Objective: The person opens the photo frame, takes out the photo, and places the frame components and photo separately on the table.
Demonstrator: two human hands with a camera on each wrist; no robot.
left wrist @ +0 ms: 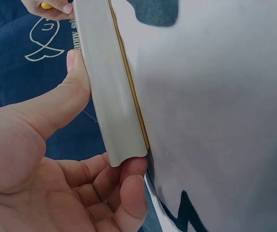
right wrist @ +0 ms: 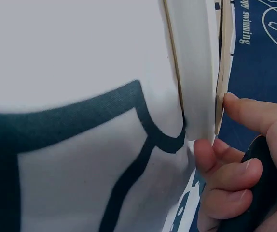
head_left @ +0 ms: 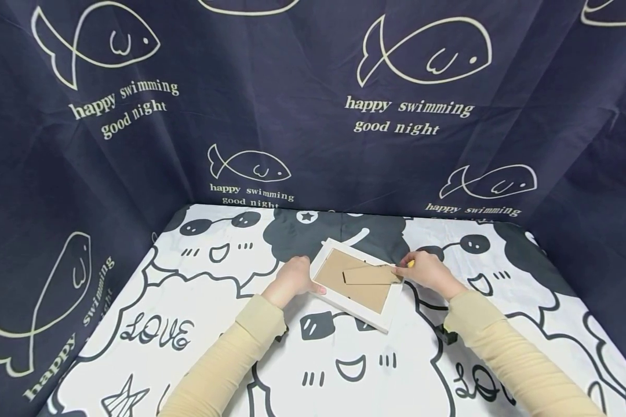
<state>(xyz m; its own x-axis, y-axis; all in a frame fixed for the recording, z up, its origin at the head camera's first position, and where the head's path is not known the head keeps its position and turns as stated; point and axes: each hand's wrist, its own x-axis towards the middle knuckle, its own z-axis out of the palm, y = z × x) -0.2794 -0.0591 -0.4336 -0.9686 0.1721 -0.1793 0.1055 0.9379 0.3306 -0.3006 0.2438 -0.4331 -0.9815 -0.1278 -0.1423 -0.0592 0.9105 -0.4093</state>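
Observation:
A white picture frame (head_left: 350, 309) lies back side up, its brown backing board (head_left: 330, 273) and flat easel stand (head_left: 370, 275) showing. My left hand (head_left: 294, 275) grips its left end, with the thumb on the upper side and curled fingers underneath, as the left wrist view shows. At the right end my right hand (head_left: 429, 271) pinches the frame, thumb against the stand (right wrist: 224, 72) and fingertips below the rim. Tucked in that palm is a dark handle (right wrist: 260, 186); a yellow end (head_left: 411, 263) pokes out past the fingers. What tool it is stays hidden.
A white tablecloth (head_left: 151, 313) with black cartoon drawings covers the table. Dark blue curtains (head_left: 313, 116) printed with fish and lettering rise behind it and at both sides.

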